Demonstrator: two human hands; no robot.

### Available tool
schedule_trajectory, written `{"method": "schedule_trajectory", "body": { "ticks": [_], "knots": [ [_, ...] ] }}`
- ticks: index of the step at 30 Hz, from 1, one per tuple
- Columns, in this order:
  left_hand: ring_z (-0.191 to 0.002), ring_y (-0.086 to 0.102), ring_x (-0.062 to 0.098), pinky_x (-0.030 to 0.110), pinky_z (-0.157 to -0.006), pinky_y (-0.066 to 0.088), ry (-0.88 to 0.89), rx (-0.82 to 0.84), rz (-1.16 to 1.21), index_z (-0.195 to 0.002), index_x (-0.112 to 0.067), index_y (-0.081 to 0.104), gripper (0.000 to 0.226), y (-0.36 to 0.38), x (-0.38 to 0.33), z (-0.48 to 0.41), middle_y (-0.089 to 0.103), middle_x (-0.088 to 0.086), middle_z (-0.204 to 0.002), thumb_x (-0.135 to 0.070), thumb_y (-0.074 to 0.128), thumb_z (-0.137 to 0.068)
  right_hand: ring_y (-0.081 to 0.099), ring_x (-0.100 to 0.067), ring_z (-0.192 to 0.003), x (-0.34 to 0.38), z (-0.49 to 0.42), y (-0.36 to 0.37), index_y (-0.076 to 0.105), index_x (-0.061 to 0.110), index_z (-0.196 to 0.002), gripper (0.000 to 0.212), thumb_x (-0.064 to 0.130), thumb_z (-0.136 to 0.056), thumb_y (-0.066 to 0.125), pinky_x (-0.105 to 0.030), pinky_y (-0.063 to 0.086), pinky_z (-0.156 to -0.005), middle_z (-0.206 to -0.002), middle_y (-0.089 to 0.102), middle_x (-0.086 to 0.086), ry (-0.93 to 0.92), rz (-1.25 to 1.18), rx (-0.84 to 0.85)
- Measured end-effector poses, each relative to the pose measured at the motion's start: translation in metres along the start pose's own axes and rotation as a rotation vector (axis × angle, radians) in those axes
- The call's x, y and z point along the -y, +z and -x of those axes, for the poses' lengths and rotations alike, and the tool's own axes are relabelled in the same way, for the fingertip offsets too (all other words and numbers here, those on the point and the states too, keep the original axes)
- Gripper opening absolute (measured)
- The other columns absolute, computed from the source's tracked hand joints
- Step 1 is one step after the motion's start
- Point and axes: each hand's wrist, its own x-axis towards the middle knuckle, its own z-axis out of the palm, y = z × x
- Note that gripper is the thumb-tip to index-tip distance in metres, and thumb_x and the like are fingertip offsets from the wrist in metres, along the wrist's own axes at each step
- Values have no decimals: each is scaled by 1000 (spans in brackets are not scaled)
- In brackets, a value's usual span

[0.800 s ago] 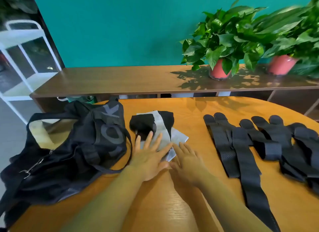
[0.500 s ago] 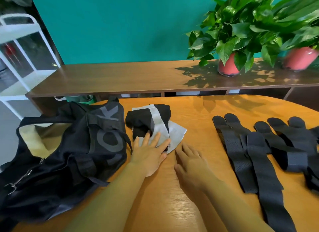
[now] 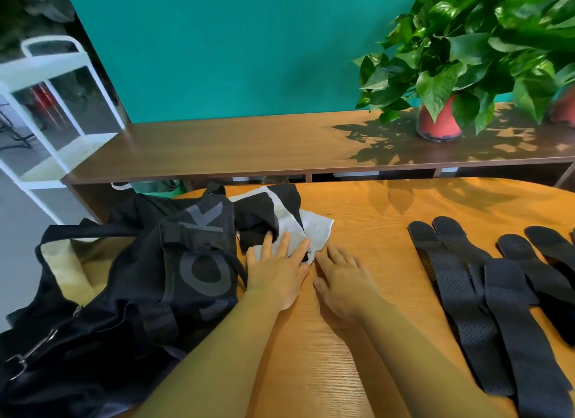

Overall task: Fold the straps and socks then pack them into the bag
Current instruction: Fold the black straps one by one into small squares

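While its fingers lie straight and hold nothing, the right hand (image 3: 342,280) rests flat on the orange wooden counter (image 3: 311,371). Just left, the left hand (image 3: 277,274) presses open-palmed on the folded black-and-grey socks (image 3: 289,221). These sit beside the open black fabric bag (image 3: 140,293) at left. Long black perforated straps (image 3: 466,293) lie flat at right.

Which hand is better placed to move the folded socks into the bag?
Left, probably: the left hand lies flat on the socks, next to the bag. The right hand rests on the table, farther from it.
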Motion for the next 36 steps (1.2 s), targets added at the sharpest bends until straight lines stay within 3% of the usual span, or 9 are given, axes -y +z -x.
{"method": "schedule_trajectory", "body": {
  "ticks": [6,13,22,25,30,34,36],
  "knots": [
    [-144,-24,25,58,-113,-4,25,54,77,-150,-45,-8,56,-11,4,14,-17,-7,-160,-53,17,-101,2,-21,-147,1,11,-12,18,20,-150,53,35,-101,32,-39,5,-117,-160,7,-6,45,-43,55],
    [-147,-14,24,56,-115,1,105,-38,66,-150,-43,-3,52,-44,-1,62,-8,-8,-161,-47,16,-102,12,-21,-145,-3,62,-38,21,19,-149,52,35,-101,33,-39,15,-113,-154,26,-6,87,-27,-1],
    [-148,-7,20,51,-115,10,254,-60,79,-150,-43,-6,55,-47,-59,128,-8,-5,-162,-52,13,-100,28,-26,-139,-71,185,-67,33,17,-145,49,24,-97,43,-39,30,-106,-143,44,-7,239,-102,-249],
    [-148,-10,17,50,-116,5,313,-5,121,-150,-43,-7,55,-40,-86,143,-9,-5,-161,-50,17,-101,37,-27,-130,-98,221,-64,35,15,-144,51,21,-95,49,-38,35,-102,-139,47,-9,320,-154,-271],
    [-148,-2,14,47,-118,7,416,-13,153,-152,-38,9,53,-30,-132,151,1,-6,-161,-43,27,-103,44,-25,-126,-130,251,-45,34,19,-145,55,23,-94,53,-38,43,-98,-142,45,-5,406,-277,-262],
    [-147,10,13,44,-115,11,496,-49,174,-150,-33,26,49,-30,-174,153,16,-7,-160,-41,34,-102,50,-22,-102,-145,254,-35,44,23,-139,50,21,-90,53,-33,46,-78,-121,60,-9,436,-361,-356],
    [-147,12,13,43,-114,12,526,-50,179,-149,-31,29,48,-30,-193,153,20,-7,-159,-40,36,-102,47,-25,-112,-148,254,-33,50,20,-134,45,17,-89,53,-36,47,-82,-117,61,-8,451,-385,-404]
  ]
}}
